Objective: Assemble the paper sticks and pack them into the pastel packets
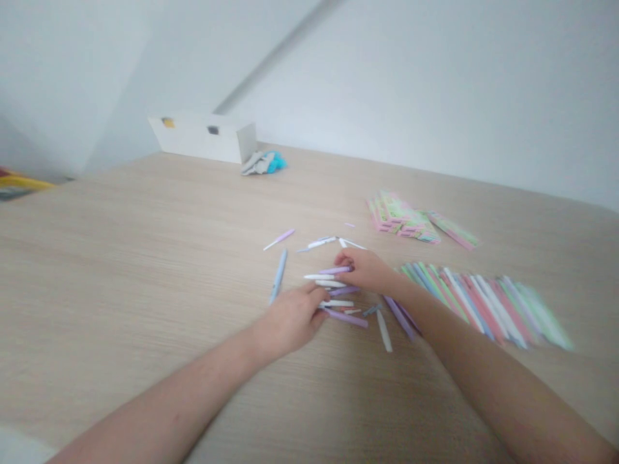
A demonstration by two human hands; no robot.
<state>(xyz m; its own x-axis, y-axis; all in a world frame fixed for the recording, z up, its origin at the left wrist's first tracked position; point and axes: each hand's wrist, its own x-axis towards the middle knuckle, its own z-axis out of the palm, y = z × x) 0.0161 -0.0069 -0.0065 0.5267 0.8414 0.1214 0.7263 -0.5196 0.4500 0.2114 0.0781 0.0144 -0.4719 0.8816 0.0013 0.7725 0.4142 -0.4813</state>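
Observation:
A loose pile of thin paper sticks in lilac, white and pale blue lies mid-table, with a white stick (336, 283) among them. My right hand (362, 269) comes in from the right, its fingertips closed on the end of a lilac stick (336, 270). My left hand (293, 319) lies just below, its fingers curled against the pile's left side. Its fingers hide what they touch. A long blue stick (278, 276) lies apart to the left of my hands. A lilac stick (345, 318) lies under my left fingertips.
A fanned row of pastel paper strips (483, 303) lies right of my right forearm, and a stack of pink-green strips (401, 218) stands behind it. A white box (203, 138) and a crumpled grey-blue cloth (264, 162) stand at the table's far edge, against the wall.

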